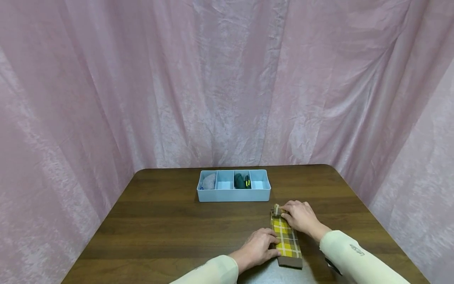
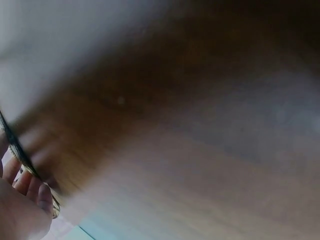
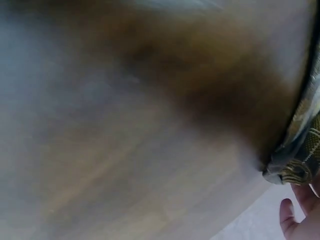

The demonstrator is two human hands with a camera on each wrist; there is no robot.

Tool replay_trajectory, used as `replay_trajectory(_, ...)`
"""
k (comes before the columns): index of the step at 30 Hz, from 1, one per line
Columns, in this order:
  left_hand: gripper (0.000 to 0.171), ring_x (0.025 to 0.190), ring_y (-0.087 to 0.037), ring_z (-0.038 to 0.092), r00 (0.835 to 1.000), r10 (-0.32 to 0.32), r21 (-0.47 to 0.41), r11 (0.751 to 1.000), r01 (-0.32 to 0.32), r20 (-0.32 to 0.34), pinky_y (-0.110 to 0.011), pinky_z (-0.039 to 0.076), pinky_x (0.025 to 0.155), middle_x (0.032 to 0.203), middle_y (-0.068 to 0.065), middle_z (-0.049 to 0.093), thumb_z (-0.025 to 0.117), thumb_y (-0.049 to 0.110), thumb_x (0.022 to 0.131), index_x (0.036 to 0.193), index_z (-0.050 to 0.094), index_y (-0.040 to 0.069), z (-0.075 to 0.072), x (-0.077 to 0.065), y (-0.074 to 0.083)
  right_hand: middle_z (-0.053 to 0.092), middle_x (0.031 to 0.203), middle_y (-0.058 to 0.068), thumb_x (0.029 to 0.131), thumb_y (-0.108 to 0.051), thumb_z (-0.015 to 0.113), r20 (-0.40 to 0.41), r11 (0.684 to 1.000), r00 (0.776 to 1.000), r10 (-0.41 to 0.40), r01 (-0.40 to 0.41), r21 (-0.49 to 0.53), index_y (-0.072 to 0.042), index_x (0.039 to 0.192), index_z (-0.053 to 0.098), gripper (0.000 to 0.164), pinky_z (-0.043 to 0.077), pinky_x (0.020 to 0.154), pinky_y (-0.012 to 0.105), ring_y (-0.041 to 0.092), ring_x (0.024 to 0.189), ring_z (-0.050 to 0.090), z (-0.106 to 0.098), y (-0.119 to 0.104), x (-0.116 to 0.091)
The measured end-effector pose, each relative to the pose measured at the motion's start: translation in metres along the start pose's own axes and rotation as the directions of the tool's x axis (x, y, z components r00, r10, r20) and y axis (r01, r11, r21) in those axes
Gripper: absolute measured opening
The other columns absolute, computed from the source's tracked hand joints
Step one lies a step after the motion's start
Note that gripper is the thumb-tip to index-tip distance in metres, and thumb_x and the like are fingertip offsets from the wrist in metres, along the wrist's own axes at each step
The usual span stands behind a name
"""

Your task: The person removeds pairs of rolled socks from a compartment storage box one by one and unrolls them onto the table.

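A yellow and brown plaid cloth (image 1: 286, 236), folded into a long strip with a plain brown near end, lies on the table in the head view. Its far end is rolled up, and the layered roll (image 3: 296, 172) shows in the right wrist view. My right hand (image 1: 301, 216) holds the strip at this roll, thumb and fingers on the fabric. Along the left edge, lower down, my left hand (image 1: 257, 247) rests with its fingertips on the cloth. In the left wrist view, fingers (image 2: 34, 190) lie against the strip's dark edge.
Behind the hands stands a light blue box (image 1: 234, 195) with several compartments. A grey fabric bundle (image 1: 209, 181) is in the left one; a dark green bundle (image 1: 239, 181) with yellow marks sits right of centre. Pink curtains (image 1: 227, 83) hang beyond the brown table (image 1: 159, 225).
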State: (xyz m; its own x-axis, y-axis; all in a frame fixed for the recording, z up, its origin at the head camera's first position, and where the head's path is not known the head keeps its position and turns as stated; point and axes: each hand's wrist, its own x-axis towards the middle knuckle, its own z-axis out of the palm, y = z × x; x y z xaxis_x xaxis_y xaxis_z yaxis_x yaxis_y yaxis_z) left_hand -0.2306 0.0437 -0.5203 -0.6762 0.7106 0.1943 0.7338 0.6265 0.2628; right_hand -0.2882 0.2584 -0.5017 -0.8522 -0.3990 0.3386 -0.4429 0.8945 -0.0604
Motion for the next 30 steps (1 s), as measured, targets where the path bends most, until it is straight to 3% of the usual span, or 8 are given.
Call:
replay_trajectory(6,0.029,0.111,-0.007,0.058,1.000,0.018,0.003,1.000,-0.018,-0.002,-0.023,0.047,0.091,0.119,0.007,0.065,0.073,0.040,0.090,0.109,0.077,0.018,0.000,-0.001,-0.001,0.069,0.108,0.010,0.094,-0.019,0.065,0.144,0.995,0.985,0.091,-0.095,0.017,-0.007,0.114,0.073,0.025,0.045,0.076,0.053,0.033,0.102,0.064,-0.006,-0.001,0.014)
replay_trajectory(11,0.029,0.110,-0.006,0.058,0.999,0.045,0.016,0.999,-0.045,0.007,-0.021,0.045,0.093,0.118,0.007,0.065,0.072,0.040,0.091,0.110,0.077,0.018,-0.002,0.000,-0.002,0.068,0.115,0.014,0.096,-0.020,0.060,0.271,0.963,0.941,0.205,-0.243,0.113,-0.006,0.117,0.071,0.028,0.042,0.085,0.060,0.039,0.109,0.061,-0.011,0.003,0.025)
replay_trajectory(15,0.029,0.109,-0.006,0.058,0.998,0.069,0.041,0.997,-0.068,-0.009,-0.019,0.044,0.093,0.117,0.007,0.065,0.074,0.038,0.089,0.110,0.077,0.018,-0.002,0.000,0.000,0.067,0.118,0.017,0.098,-0.021,0.058,0.297,0.929,0.913,0.278,-0.335,0.161,-0.006,0.123,0.066,0.031,0.038,0.089,0.064,0.042,0.111,0.059,-0.007,0.010,0.029)
replay_trajectory(18,0.029,0.109,-0.006,0.058,0.997,0.075,0.044,0.996,-0.075,-0.014,-0.019,0.044,0.093,0.117,0.007,0.066,0.075,0.039,0.089,0.109,0.077,0.019,-0.001,0.001,0.000,0.066,0.118,0.018,0.097,-0.023,0.061,0.245,0.912,0.914,0.324,-0.371,0.178,-0.006,0.125,0.062,0.033,0.038,0.087,0.063,0.043,0.110,0.059,-0.002,0.016,0.030)
replay_trajectory(20,0.029,0.110,-0.006,0.058,0.997,0.074,0.041,0.996,-0.074,-0.013,-0.020,0.045,0.093,0.117,0.007,0.066,0.075,0.039,0.088,0.109,0.077,0.019,-0.001,0.001,0.000,0.065,0.113,0.016,0.094,-0.024,0.068,0.147,0.925,0.936,0.319,-0.342,0.168,-0.008,0.119,0.064,0.030,0.039,0.084,0.060,0.041,0.106,0.059,0.002,0.020,0.030)
replay_trajectory(24,0.029,0.109,-0.006,0.058,0.998,0.069,0.031,0.997,-0.069,0.000,-0.020,0.045,0.092,0.117,0.007,0.065,0.075,0.038,0.089,0.109,0.077,0.018,-0.002,0.001,-0.001,0.064,0.095,0.007,0.087,-0.019,0.076,-0.061,0.986,0.985,0.162,-0.160,0.037,-0.012,0.097,0.073,0.013,0.041,0.073,0.049,0.032,0.091,0.060,0.009,0.023,0.027)
replay_trajectory(26,0.029,0.110,-0.006,0.058,0.997,0.071,0.025,0.997,-0.071,0.006,-0.020,0.045,0.092,0.118,0.006,0.065,0.074,0.038,0.089,0.109,0.077,0.018,-0.002,0.000,-0.002,0.066,0.091,0.004,0.088,-0.016,0.074,-0.085,0.996,0.993,0.086,-0.088,-0.023,-0.013,0.094,0.076,0.007,0.043,0.072,0.047,0.029,0.088,0.061,0.011,0.023,0.024)
replay_trajectory(30,0.029,0.109,-0.007,0.058,0.998,0.062,0.018,0.998,-0.062,0.002,-0.020,0.045,0.092,0.117,0.006,0.066,0.075,0.038,0.088,0.109,0.078,0.018,-0.005,0.000,-0.002,0.068,0.101,0.007,0.093,-0.020,0.068,-0.022,0.998,0.998,0.057,-0.057,-0.007,-0.010,0.109,0.076,0.021,0.044,0.076,0.049,0.031,0.096,0.062,0.011,0.025,0.019)
